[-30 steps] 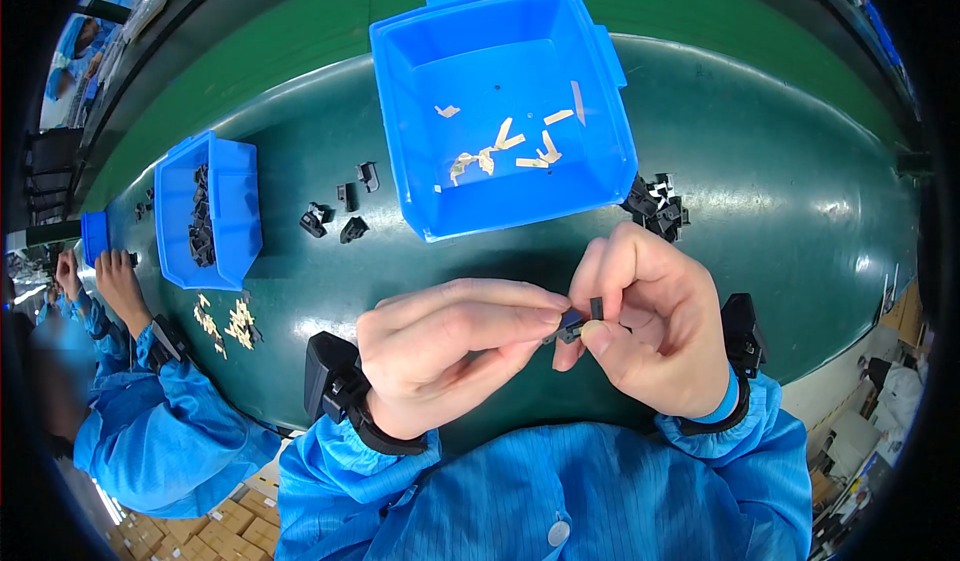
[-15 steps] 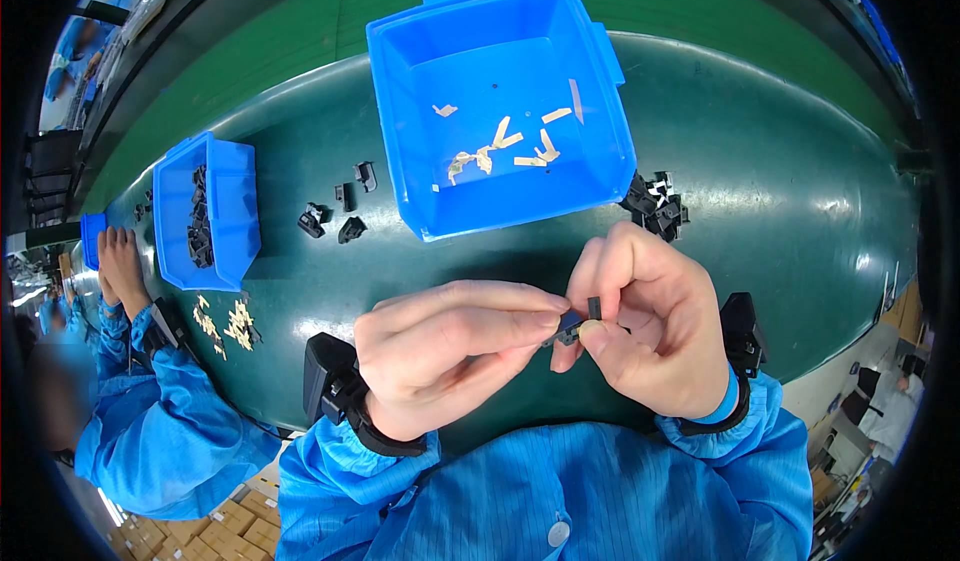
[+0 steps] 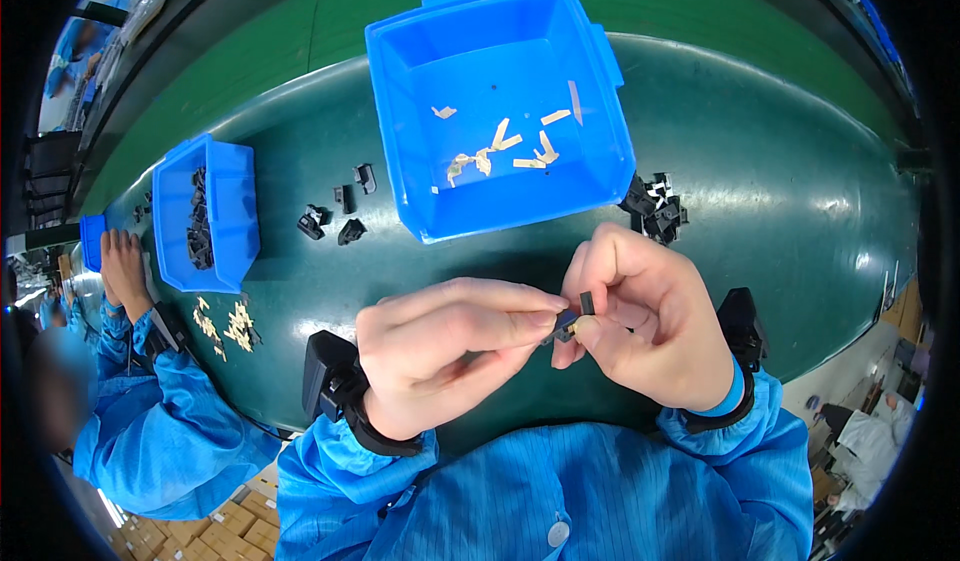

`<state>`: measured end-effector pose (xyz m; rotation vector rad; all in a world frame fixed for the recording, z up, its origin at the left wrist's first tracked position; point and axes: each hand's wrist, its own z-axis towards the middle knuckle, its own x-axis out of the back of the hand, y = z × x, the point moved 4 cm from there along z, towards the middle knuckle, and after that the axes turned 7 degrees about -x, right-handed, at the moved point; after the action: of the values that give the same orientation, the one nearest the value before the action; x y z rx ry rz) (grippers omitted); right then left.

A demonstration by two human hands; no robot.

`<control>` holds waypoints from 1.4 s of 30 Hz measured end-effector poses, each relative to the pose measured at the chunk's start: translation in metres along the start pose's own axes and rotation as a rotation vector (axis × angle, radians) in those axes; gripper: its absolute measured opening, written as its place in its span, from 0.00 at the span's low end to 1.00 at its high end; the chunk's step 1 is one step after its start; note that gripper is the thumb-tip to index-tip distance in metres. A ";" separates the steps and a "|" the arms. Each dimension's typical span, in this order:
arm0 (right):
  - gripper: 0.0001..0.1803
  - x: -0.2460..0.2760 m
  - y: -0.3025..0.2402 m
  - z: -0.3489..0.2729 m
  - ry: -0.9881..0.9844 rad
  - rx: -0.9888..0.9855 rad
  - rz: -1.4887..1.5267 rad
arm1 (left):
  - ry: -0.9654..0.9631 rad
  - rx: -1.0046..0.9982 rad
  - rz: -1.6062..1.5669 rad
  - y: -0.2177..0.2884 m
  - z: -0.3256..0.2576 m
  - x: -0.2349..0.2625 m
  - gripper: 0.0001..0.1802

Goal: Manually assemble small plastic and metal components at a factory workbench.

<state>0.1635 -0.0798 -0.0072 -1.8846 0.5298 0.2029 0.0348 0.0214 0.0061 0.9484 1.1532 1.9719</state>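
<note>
Between my fingertips is a small black plastic part [image 3: 587, 303], held above the table close to my body. My left hand [image 3: 455, 346] is closed, its thumb and fingers pinching the part's left end, where a dark blue bit shows. My right hand [image 3: 655, 326] is closed too; its thumb and curled fingers grip the right end, with a tiny yellowish bit at the thumb tip. The fingers cover much of the part. Beyond my hands stands a large blue bin [image 3: 480, 211] with several cream-coloured strips [image 3: 500, 141] scattered on its floor.
Black parts lie piled [image 3: 655, 211] right of the large bin; several loose ones [image 3: 312, 221] lie left of it. A smaller blue bin [image 3: 245, 231] holds black parts, with cream strips [image 3: 240, 326] before it. At far left, a co-worker's hands [image 3: 124, 271] rest at the table [image 3: 780, 261].
My right hand has shifted slightly left, and the upright black piece at its fingertips has moved slightly left with it. My left hand has barely moved.
</note>
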 end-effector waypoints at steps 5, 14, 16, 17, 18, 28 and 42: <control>0.08 0.002 -0.001 0.000 -0.014 -0.042 0.021 | 0.035 0.057 -0.139 -0.007 -0.001 -0.001 0.07; 0.06 0.002 -0.001 0.003 -0.134 -0.044 0.104 | 0.074 0.122 -0.369 -0.016 -0.004 -0.003 0.06; 0.06 0.002 0.000 0.002 -0.119 -0.019 0.078 | 0.096 0.145 -0.454 -0.016 -0.004 -0.005 0.07; 0.06 0.001 0.001 0.002 -0.120 -0.017 0.077 | 0.094 0.234 -0.533 -0.018 -0.006 -0.007 0.08; 0.06 0.002 0.001 0.002 -0.066 0.025 -0.005 | 0.091 0.323 -0.612 -0.020 -0.007 -0.009 0.10; 0.04 -0.001 -0.007 0.004 0.082 0.244 -0.326 | 0.102 0.193 -0.418 -0.021 -0.005 -0.006 0.14; 0.08 -0.003 -0.006 0.002 -0.010 0.333 -0.208 | 0.097 -0.282 0.181 0.008 -0.006 0.001 0.16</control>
<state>0.1634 -0.0753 -0.0013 -1.5980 0.3335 -0.0137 0.0277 0.0166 0.0120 0.8406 0.8329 2.2749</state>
